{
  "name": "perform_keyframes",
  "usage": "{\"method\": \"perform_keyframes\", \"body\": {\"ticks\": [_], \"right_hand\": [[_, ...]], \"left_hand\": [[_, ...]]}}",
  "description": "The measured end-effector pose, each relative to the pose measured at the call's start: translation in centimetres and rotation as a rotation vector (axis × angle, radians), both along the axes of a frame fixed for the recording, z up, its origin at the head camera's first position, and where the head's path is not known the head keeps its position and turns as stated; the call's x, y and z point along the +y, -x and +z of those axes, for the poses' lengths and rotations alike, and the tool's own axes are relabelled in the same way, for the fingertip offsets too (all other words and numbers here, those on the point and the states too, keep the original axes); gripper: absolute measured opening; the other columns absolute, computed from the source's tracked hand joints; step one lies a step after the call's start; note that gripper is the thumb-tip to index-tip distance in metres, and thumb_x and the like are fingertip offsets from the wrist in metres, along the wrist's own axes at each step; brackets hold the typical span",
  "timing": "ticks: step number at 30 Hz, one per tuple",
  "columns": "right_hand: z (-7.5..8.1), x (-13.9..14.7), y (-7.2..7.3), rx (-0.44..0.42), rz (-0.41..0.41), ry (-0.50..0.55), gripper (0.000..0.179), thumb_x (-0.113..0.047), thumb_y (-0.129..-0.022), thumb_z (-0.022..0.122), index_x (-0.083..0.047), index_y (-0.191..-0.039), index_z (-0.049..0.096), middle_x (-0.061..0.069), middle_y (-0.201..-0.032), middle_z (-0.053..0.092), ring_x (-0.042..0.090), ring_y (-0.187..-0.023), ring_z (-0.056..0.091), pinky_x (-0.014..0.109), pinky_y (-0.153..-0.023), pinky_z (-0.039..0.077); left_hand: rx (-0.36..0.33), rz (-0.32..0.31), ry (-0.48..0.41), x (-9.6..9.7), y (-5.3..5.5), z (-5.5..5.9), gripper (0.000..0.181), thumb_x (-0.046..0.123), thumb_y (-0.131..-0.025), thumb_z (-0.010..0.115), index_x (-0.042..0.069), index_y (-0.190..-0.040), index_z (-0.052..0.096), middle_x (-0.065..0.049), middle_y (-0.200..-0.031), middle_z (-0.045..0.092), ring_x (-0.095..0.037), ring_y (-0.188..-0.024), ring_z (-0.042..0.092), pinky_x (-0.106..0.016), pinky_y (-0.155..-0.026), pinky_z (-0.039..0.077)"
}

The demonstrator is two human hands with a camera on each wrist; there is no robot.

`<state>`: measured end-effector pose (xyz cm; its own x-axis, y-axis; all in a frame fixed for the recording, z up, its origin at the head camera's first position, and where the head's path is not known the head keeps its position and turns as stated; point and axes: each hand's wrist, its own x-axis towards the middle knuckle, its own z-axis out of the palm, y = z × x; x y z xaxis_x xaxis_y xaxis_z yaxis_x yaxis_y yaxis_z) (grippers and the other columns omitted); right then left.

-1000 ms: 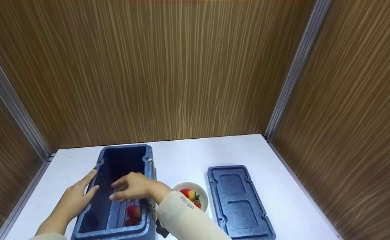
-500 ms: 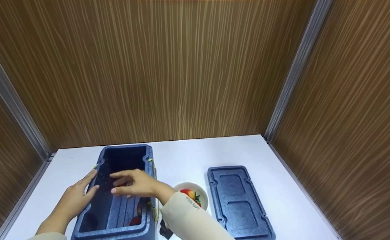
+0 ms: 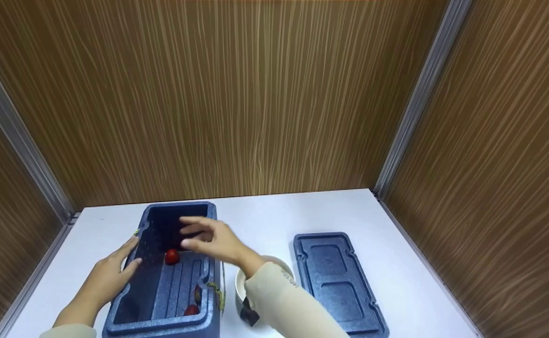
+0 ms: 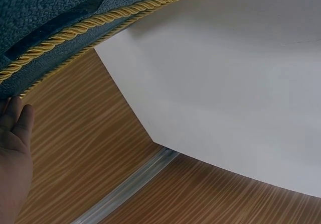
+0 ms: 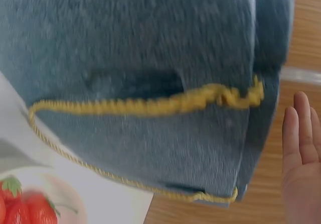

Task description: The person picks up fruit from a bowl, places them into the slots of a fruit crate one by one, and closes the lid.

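Note:
A blue foam box (image 3: 154, 325) with yellow rope handles (image 5: 145, 107) stands uncovered on the left of the table. On its rim lies my left hand (image 3: 105, 277), fingers extended along the left side. My right hand (image 3: 218, 241) hovers over the box's right rim, fingers loosely bent and apart, with nothing in them. Inside, a round red fruit (image 3: 172, 257) lies on the ridged floor. Nearer the front right are a second red fruit (image 3: 191, 310) and a reddish-yellow one (image 3: 197, 294), partly hidden by the right wall.
Right of the box, a white bowl (image 3: 239, 284) is partly covered by my right sleeve; strawberries (image 5: 19, 213) show in it in the right wrist view. Farther right lies a blue lid (image 3: 340, 277) with two recessed panels. Wood-grain walls (image 3: 274, 103) surround the white table (image 3: 420, 291).
My right hand has risen up and right out of the box, its fingers spreading. A red fruit now shows on the floor beneath where it was. My left hand stays on the rim.

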<state>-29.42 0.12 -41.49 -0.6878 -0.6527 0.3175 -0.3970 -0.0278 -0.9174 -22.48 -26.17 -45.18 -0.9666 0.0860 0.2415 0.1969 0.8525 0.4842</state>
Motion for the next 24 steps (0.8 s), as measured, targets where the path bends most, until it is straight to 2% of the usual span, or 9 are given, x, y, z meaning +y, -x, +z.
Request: {"method": "perform_keyframes", "body": {"ticks": [3, 9, 12, 16, 20, 24], "right_hand": [[0.3, 1.1, 0.7, 0.034, -0.027, -0.007, 0.05, -0.012, -0.09, 0.065, -0.008, -0.137, 0.051, 0.009, -0.118, 0.065, 0.01, -0.088, 0.067, 0.03, -0.074, 0.056], [0.5, 3.2, 1.7, 0.058, -0.042, -0.006, 0.051, -0.008, -0.091, 0.063, -0.001, -0.139, 0.047, 0.021, -0.122, 0.06, 0.012, -0.091, 0.067, 0.031, -0.078, 0.056], [1.3, 4.2, 1.2, 0.047, -0.052, -0.023, 0.051, -0.008, -0.091, 0.063, 0.001, -0.138, 0.046, 0.024, -0.123, 0.059, 0.012, -0.091, 0.067, 0.031, -0.078, 0.056], [2.1, 5.4, 0.4, 0.031, -0.083, -0.04, 0.049, -0.007, -0.091, 0.063, 0.003, -0.136, 0.048, 0.028, -0.121, 0.058, 0.022, -0.093, 0.067, 0.03, -0.075, 0.056], [1.6, 6.3, 0.3, 0.019, -0.121, -0.072, 0.047, -0.008, -0.09, 0.063, 0.003, -0.135, 0.05, 0.029, -0.119, 0.059, 0.029, -0.093, 0.067, 0.03, -0.072, 0.057], [0.9, 7.3, 0.3, 0.006, -0.151, -0.137, 0.047, -0.011, -0.09, 0.062, 0.0, -0.135, 0.051, 0.023, -0.119, 0.061, 0.025, -0.093, 0.067, 0.03, -0.074, 0.056]], "left_hand": [[-0.003, 0.0, 0.004, 0.0, 0.0, 0.1, 0.054, 0.023, -0.098, 0.054, -0.004, -0.142, 0.038, -0.026, -0.143, 0.036, -0.052, -0.123, 0.039, -0.063, -0.101, 0.03], [-0.003, 0.001, 0.001, -0.1, 0.0, 0.1, 0.055, 0.023, -0.098, 0.054, -0.004, -0.142, 0.037, -0.028, -0.142, 0.037, -0.052, -0.123, 0.039, -0.064, -0.101, 0.03], [0.0, 0.005, 0.002, -0.1, 0.0, 0.1, 0.055, 0.023, -0.097, 0.055, -0.004, -0.142, 0.038, -0.028, -0.142, 0.037, -0.052, -0.123, 0.039, -0.064, -0.1, 0.03], [0.0, 0.004, 0.002, -0.1, 0.0, 0.1, 0.055, 0.023, -0.097, 0.054, -0.004, -0.142, 0.038, -0.028, -0.142, 0.037, -0.052, -0.123, 0.039, -0.064, -0.1, 0.03], [-0.006, 0.005, 0.001, 0.0, 0.0, 0.1, 0.055, 0.022, -0.097, 0.054, -0.004, -0.142, 0.038, -0.028, -0.142, 0.037, -0.052, -0.123, 0.039, -0.064, -0.1, 0.03], [-0.005, 0.005, 0.004, 0.0, 0.0, 0.1, 0.054, 0.022, -0.097, 0.054, -0.004, -0.142, 0.038, -0.028, -0.142, 0.038, -0.052, -0.123, 0.039, -0.064, -0.1, 0.03]]}}
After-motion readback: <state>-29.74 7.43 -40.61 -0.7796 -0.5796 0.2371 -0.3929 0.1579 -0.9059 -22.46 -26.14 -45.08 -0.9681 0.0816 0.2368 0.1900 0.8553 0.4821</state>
